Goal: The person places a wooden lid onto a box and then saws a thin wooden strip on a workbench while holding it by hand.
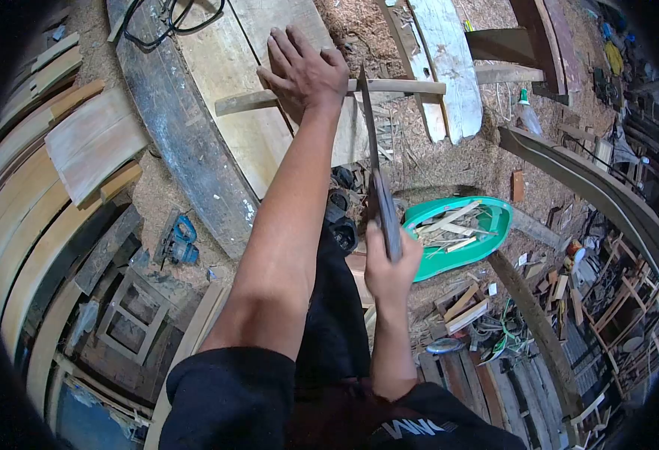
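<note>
My left hand (305,71) presses a narrow wooden strip (243,102) down onto the pale boards (228,64), its fingers reaching over the strip. My right hand (392,259) is wrapped round the handle end of a handsaw (378,176). The saw's blade points away from me and meets the strip just right of my left hand. Past the blade, the strip's right end (408,86) spans a gap to a whitish plank (449,64). My right fingers hide part of the saw's handle.
A green basin (503,221) with wood offcuts stands right of my right hand. A blue power tool (185,238) lies on the sawdust at left. A black cable (172,26) rests on the boards. Curved timbers (29,217) are stacked far left, and a long beam (592,176) lies at right.
</note>
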`<move>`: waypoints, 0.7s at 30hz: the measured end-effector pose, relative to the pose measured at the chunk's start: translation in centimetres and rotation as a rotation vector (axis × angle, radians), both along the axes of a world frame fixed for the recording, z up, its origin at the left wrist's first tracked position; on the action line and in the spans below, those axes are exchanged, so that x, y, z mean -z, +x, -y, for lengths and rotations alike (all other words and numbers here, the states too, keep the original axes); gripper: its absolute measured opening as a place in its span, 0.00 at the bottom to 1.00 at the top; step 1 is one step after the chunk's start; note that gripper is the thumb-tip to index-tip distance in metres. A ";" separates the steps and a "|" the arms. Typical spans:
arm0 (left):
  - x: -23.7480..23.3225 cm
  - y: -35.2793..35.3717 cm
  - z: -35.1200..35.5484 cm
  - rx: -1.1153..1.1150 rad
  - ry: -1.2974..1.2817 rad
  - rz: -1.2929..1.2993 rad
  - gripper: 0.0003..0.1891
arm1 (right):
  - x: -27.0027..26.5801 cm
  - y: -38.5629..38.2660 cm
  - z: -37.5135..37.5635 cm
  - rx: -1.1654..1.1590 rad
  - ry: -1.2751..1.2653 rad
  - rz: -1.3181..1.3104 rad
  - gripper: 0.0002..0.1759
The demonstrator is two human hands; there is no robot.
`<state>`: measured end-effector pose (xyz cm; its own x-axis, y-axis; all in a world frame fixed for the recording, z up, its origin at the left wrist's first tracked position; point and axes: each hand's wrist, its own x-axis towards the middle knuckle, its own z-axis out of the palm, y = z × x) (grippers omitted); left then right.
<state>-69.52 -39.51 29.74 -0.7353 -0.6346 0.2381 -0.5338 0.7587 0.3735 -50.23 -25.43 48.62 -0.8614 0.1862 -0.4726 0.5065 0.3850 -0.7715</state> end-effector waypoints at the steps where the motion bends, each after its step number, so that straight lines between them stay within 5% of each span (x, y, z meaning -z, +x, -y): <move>1: 0.0 -0.7 0.1 -0.001 -0.005 -0.017 0.37 | 1.8 -2.3 0.4 -0.015 -0.003 -0.013 0.17; 5: 0.3 0.9 0.1 0.011 0.052 0.018 0.38 | 4.4 -7.3 2.2 -0.040 -0.046 0.039 0.17; 11: 0.3 0.1 0.2 0.030 0.011 -0.016 0.38 | -0.1 -0.5 -0.1 0.067 -0.090 0.037 0.15; 14: 0.2 -0.1 0.3 0.024 0.106 -0.006 0.39 | 5.7 -6.7 1.5 -0.023 -0.041 -0.010 0.16; 21: 0.4 -0.1 0.2 0.025 0.035 -0.056 0.38 | 0.1 -0.5 0.0 -0.007 -0.041 -0.041 0.15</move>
<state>-69.59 -39.75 29.32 -0.7372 -0.6245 0.2578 -0.4920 0.7577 0.4288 -50.77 -25.47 48.51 -0.8812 0.1611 -0.4444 0.4719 0.3564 -0.8064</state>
